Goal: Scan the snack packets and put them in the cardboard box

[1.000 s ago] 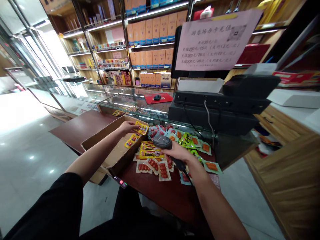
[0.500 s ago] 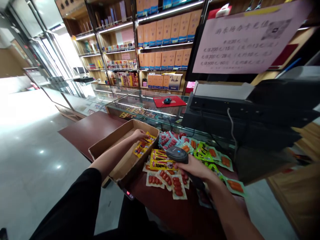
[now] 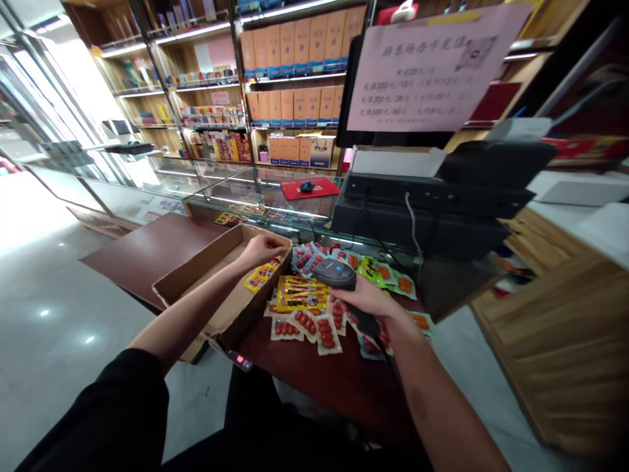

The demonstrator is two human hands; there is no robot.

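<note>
My left hand (image 3: 265, 251) is over the far right part of an open cardboard box (image 3: 230, 321), above yellow packets (image 3: 260, 275) lying inside; its fingers are pressed together, and what they hold, if anything, is hidden. My right hand (image 3: 361, 298) is wrapped round the handle of a black barcode scanner (image 3: 335, 273), its head pointing left over long yellow packets (image 3: 301, 294). Clear packs of small red sausages (image 3: 327, 333) lie in front of these. Green packets (image 3: 371, 270) and more sausage packs (image 3: 307, 257) lie behind the scanner.
The dark red table (image 3: 147, 252) stands against a glass counter (image 3: 226, 190). On the counter are a red mat (image 3: 319, 188) with a mouse (image 3: 306, 187) and a black machine (image 3: 383, 190) with a cable. A pink sign (image 3: 417, 72) hangs above. Shelves with orange boxes (image 3: 295, 49) stand behind.
The view has turned right, so things sit further left. My left hand has moved from the yellow packets towards the box's far right edge. My right hand still holds the scanner.
</note>
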